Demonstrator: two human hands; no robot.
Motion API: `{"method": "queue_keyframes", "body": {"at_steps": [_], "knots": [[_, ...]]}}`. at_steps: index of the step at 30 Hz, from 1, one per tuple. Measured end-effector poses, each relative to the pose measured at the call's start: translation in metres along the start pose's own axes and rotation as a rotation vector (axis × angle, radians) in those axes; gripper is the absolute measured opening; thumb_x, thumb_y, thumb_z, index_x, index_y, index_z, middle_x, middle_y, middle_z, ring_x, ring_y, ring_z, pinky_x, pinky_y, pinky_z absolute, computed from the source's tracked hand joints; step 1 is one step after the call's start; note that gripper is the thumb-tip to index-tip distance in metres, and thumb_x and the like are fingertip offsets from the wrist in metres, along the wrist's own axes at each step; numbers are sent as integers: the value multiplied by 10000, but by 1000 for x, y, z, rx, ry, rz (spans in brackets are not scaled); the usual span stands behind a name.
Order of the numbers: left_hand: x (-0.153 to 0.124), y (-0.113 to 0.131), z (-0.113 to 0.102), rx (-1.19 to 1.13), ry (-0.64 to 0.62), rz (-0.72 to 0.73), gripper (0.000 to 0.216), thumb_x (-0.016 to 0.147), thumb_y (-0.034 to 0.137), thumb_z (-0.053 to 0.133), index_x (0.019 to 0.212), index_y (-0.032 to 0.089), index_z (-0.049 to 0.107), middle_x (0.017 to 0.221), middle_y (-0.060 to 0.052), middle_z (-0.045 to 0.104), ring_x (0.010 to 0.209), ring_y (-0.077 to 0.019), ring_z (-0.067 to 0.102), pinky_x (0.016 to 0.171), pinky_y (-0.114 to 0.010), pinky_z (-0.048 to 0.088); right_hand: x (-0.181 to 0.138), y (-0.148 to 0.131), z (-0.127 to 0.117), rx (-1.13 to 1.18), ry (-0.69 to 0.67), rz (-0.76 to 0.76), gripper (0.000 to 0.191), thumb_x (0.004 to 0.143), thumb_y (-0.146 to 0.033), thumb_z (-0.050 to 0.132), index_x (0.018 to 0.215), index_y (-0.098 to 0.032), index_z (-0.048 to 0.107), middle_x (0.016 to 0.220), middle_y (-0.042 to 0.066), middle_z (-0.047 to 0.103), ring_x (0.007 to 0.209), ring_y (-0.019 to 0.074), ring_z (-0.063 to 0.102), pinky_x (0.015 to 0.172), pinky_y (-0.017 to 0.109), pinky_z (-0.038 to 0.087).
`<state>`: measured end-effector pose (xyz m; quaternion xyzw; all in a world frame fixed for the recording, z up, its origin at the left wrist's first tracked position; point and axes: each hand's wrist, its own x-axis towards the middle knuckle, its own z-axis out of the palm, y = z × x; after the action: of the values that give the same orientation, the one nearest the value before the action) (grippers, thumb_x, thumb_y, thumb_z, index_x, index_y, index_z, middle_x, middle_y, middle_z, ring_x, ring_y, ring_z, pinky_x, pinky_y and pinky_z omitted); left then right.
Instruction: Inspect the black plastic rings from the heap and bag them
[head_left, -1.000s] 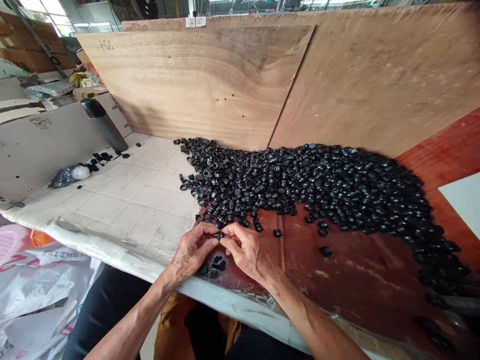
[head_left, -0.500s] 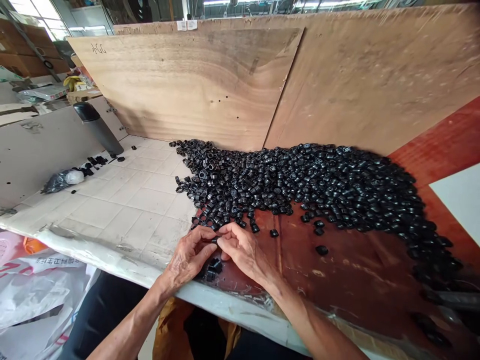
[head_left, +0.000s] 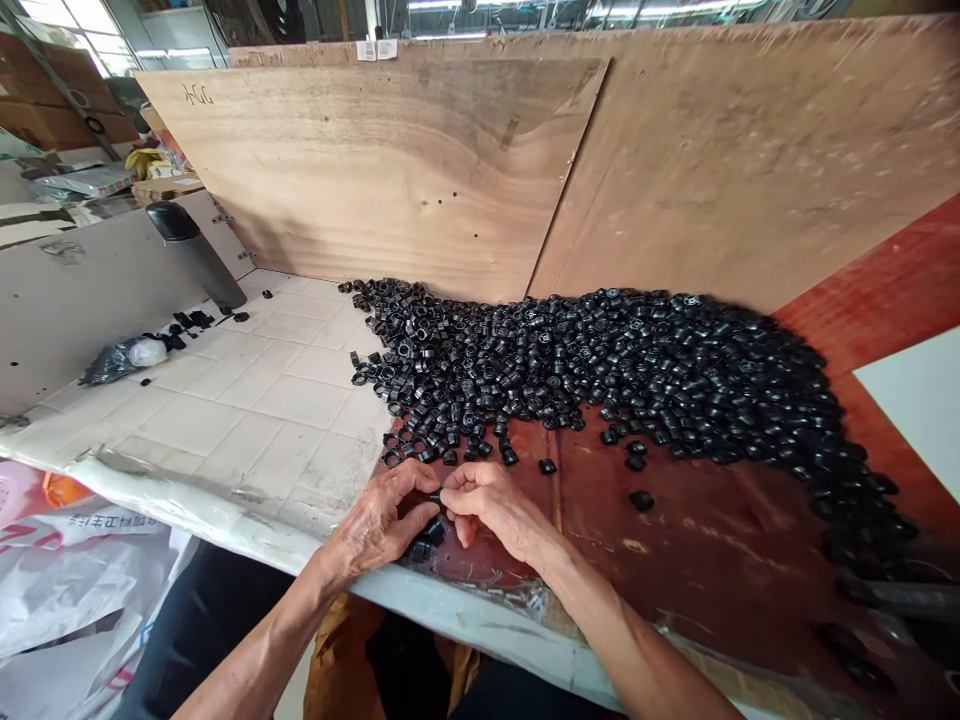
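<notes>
My left hand and my right hand meet over the near part of the table. Between their fingertips is a small black plastic part, mostly covered, and both hands pinch it. Below my left thumb lie a few more black parts on the dark red board. Just beyond the fingers spreads a big heap of small black plastic rings and caps. Loose caps lie to the right of my right hand.
A plywood panel stands behind the heap. On the left are a grey bottle, a small plastic bag and scattered black bits on the pale tiled surface. White plastic bags hang below the table's front edge.
Both hands have drawn slightly nearer to me. My right hand has turned, and its lower fingers now curl downward below the small part.
</notes>
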<state>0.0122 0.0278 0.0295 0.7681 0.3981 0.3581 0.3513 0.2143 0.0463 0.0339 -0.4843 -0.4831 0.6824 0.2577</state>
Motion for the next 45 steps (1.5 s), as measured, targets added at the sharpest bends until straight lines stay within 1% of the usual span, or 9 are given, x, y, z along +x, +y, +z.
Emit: {"method": "queue_keyframes", "body": {"at_steps": [4, 6, 8, 20, 24, 28, 31, 36, 45], "knots": [[4, 3, 3, 61, -6, -236, 251, 957, 356, 673, 769, 193, 643, 713, 8, 656, 646, -143, 615, 612, -260, 480, 1, -1, -8, -543, 257, -243, 202, 935, -319, 666, 774, -198, 661, 667, 26, 675, 587, 183, 631, 585, 287, 457], [6, -3, 7, 121, 138, -292, 206, 944, 401, 688, 906, 198, 684, 714, 26, 638, 603, -134, 584, 585, -257, 472, 6, 5, -8, -712, 370, -460, 90, 922, -197, 676, 1007, -187, 702, 847, 57, 720, 751, 209, 677, 704, 298, 501], [8, -12, 12, 183, 241, -270, 280, 930, 382, 700, 1150, 209, 688, 757, 31, 647, 620, -141, 593, 610, -269, 495, 13, 12, -6, -827, 369, -586, 298, 918, -119, 661, 1208, -188, 666, 979, 80, 725, 837, 223, 688, 782, 311, 523], [8, -21, 15, 299, 238, -108, 103, 949, 229, 678, 848, 217, 694, 919, -23, 660, 835, -174, 667, 753, -296, 552, 16, 19, -3, -1033, 419, -565, 144, 912, -115, 661, 1003, -224, 633, 987, 60, 649, 813, 214, 647, 675, 281, 461], [7, -21, 16, 269, 175, -50, 91, 973, 232, 658, 890, 217, 693, 1078, -58, 710, 1059, -220, 704, 914, -353, 566, 15, 18, -3, -969, 386, -613, 188, 881, -70, 629, 1004, -212, 644, 1001, 76, 654, 851, 226, 662, 737, 299, 502], [4, -20, 16, 226, 180, -195, 40, 950, 242, 667, 936, 225, 633, 908, -6, 733, 830, -187, 713, 787, -336, 571, 15, 16, -3, -687, 295, -612, 184, 900, -98, 623, 1050, -203, 640, 983, 64, 713, 797, 199, 685, 745, 301, 535], [4, -18, 14, 10, 221, -293, 180, 920, 256, 687, 1075, 222, 602, 971, -17, 768, 796, -169, 729, 752, -316, 592, 15, 12, -3, -496, 249, -548, 141, 898, -149, 651, 1023, -213, 658, 888, 22, 729, 727, 177, 689, 709, 285, 541], [5, -17, 10, -337, 243, -316, 206, 922, 288, 704, 1095, 192, 650, 1097, -75, 790, 1001, -201, 761, 934, -359, 609, 14, 7, -4, -379, 244, -604, 138, 885, -192, 644, 980, -228, 737, 1012, 43, 746, 808, 182, 706, 750, 293, 558], [0, -22, 12, -299, 242, -210, 192, 915, 283, 736, 1093, 215, 717, 1128, -66, 734, 1039, -206, 726, 947, -340, 606, 8, 3, -1, -350, 241, -575, 75, 869, -247, 657, 920, -233, 710, 942, 29, 741, 746, 177, 672, 727, 296, 553]]}}
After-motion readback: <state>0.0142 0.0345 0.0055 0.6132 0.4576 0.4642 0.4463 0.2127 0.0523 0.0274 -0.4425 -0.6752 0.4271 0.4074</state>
